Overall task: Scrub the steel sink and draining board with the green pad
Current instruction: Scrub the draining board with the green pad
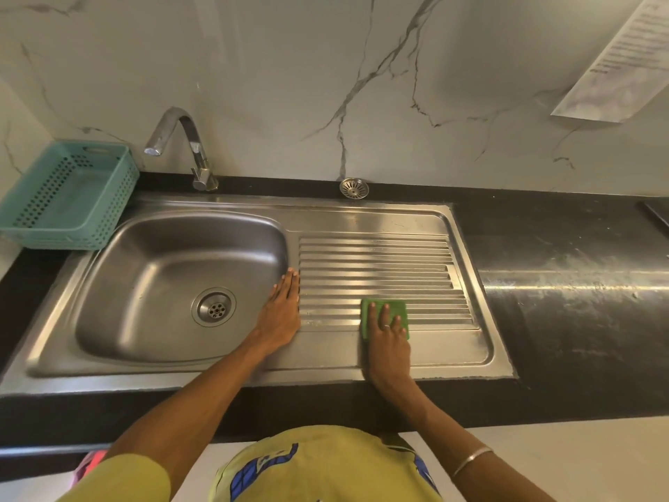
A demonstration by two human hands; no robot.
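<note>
Pad: the green pad (pixel 386 313) is laid flat on the ribbed draining board (pixel 380 259), at its front edge.
Right hand: the right hand (pixel 388 333) is pressed on the pad, fingers straight.
Left hand: the left hand (pixel 282 313) is laid flat, fingers straight, on the strip between sink (pixel 173 280) and board.
Tap: the tap (pixel 188 146) is set behind the sink.

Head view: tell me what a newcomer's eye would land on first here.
First the green pad, bright against the grey ridges near the front of the draining board, pressed flat under the right hand. Next the left hand, resting with straight fingers on the steel strip between board and sink bowl. Then the teal basket, at the far left beside the tap.
</note>
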